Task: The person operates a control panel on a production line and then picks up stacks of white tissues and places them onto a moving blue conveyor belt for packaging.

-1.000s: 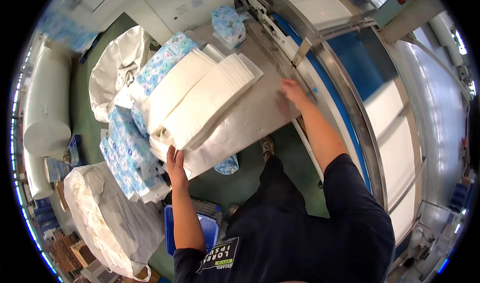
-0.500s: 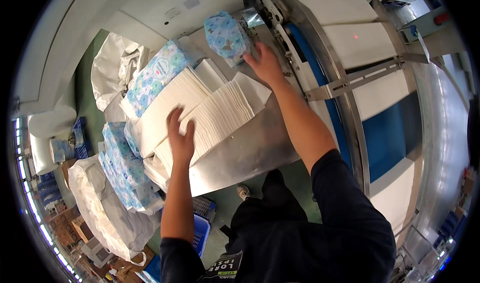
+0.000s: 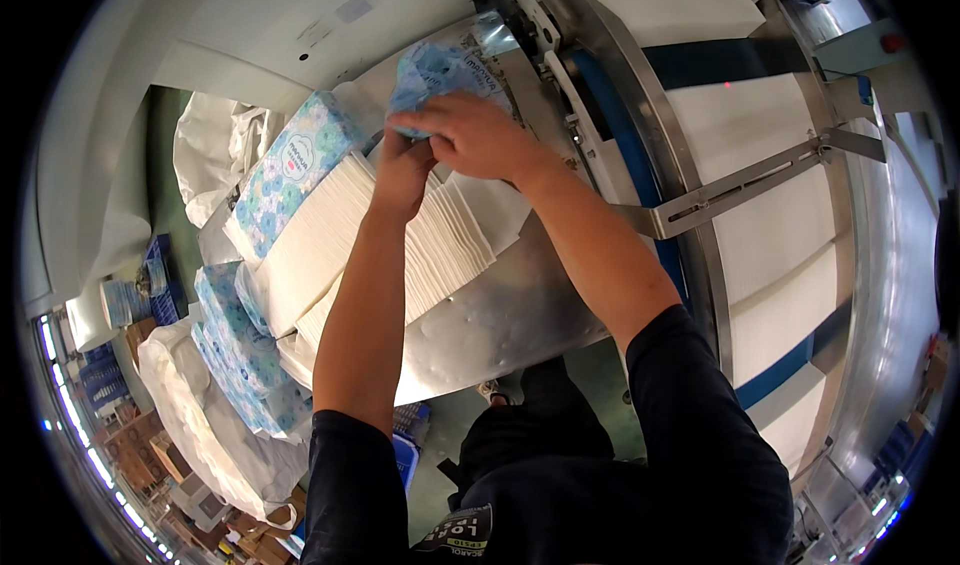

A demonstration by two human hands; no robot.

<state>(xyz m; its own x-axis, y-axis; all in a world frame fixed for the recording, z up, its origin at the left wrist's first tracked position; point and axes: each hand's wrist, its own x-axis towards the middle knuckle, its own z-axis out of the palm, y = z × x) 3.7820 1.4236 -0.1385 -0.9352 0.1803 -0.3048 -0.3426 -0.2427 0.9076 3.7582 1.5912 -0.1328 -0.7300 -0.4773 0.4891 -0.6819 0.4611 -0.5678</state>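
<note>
At the far part of the metal table, both my hands meet at the near edge of a blue flower-printed plastic bag. My right hand reaches over the bag from the right with bent fingers. Just below it, my left hand has its fingers drawn together at the same edge; the fingertips are partly covered. Directly under my wrists lie long stacks of folded white tissue sheets, fanned out at their ends. Another flower-printed pack rests along the far left side of the stacks.
On the right runs a conveyor with white tissue sheets on a blue belt, behind a metal rail. More flower-printed packs lean at the left table edge beside a large white sack. A metal tabletop is nearest me.
My left hand has moved up and away from the tissue stacks to join the right. My right hand has shifted left across the bag, which now looks flatter and more crumpled.
</note>
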